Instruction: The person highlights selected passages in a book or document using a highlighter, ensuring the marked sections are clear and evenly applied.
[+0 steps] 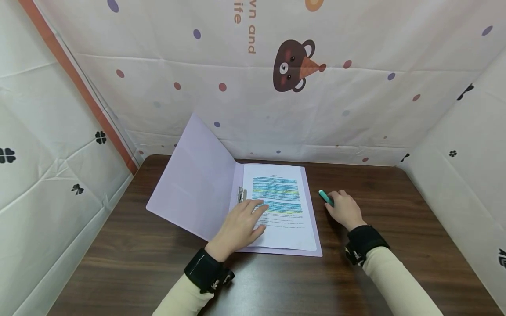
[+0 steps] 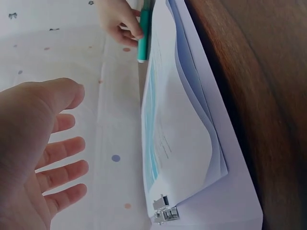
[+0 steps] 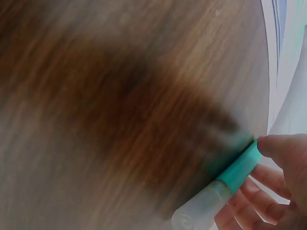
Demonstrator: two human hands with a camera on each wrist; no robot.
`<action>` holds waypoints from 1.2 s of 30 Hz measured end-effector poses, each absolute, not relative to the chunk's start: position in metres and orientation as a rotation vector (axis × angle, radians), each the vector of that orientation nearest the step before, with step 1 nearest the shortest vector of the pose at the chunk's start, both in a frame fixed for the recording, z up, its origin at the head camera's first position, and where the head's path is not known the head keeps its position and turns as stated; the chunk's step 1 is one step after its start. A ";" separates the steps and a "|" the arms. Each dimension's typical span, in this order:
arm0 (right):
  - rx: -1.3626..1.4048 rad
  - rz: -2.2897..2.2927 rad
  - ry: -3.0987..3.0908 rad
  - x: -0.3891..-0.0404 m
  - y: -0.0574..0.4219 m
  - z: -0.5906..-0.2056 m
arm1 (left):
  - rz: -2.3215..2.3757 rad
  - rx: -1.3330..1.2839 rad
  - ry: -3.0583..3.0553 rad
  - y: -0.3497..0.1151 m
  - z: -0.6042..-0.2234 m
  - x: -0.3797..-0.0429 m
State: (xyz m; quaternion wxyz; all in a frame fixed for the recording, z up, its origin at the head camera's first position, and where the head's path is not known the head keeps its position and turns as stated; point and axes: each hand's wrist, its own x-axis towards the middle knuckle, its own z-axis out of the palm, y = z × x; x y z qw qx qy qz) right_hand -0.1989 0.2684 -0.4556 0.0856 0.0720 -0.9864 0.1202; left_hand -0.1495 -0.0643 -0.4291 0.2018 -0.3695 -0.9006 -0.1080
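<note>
A lilac folder (image 1: 201,184) lies open with its cover tilted up to the left. Printed sheets (image 1: 284,237) inside it carry blue and yellow highlighted lines in the upper part, and a metal clip (image 1: 240,194) sits at their left edge. Over the lower left of the page is my left hand (image 1: 239,226), fingers apart and holding nothing; in the left wrist view they look raised off the paper. To the right of the folder, my right hand (image 1: 345,210) pinches a teal marker (image 3: 242,167) with a translucent end, close above the table.
The dark wooden table (image 1: 130,259) runs under everything. A pale printed cloth (image 1: 178,109) with dots and a bear rises behind its far edge, and similar cloth (image 1: 466,175) stands along both sides.
</note>
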 end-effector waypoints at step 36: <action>0.165 0.359 -2.948 -0.204 0.267 -0.465 | -0.277 -0.998 -2.614 -0.051 -0.440 -0.165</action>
